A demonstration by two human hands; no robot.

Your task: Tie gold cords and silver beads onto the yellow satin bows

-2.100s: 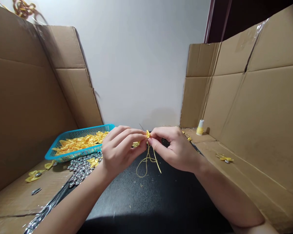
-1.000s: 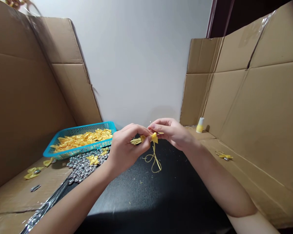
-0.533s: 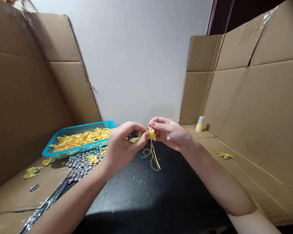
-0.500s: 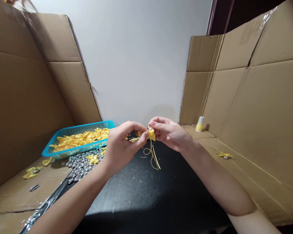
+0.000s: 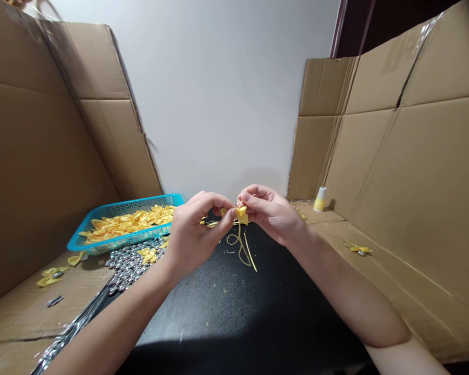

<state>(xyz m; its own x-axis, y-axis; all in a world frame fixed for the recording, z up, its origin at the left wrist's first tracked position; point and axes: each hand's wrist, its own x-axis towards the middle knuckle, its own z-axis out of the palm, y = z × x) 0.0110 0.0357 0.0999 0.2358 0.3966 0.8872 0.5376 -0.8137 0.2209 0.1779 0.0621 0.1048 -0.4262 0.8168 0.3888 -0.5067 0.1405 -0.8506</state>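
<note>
Between my two hands, above the black tabletop, is a small yellow ribbon bow [image 5: 242, 213]. My left hand [image 5: 205, 232] pinches the bow's left side between thumb and index finger. The thumb and fingers of my right hand [image 5: 271, 213] close on a thin thread at the bow's upper right; whether a needle is there I cannot make out. A yellow thread [image 5: 240, 245] hangs from the bow in a loop towards the tabletop. Beside that loop lies a thin gold strip [image 5: 250, 252].
A blue plastic basket [image 5: 121, 242] full of yellow bows stands left, with silver beads [image 5: 128, 265] in front. Several loose bows lie around them. To the right are a thread spool [image 5: 319, 199] and a bow with a bead [image 5: 359, 249]. Cardboard walls [image 5: 410, 172] flank the black table [image 5: 219, 312].
The hanging thread loop has shifted slightly left and up, away from the gold strip. My right hand has risen a little; my left still pinches the bow.
</note>
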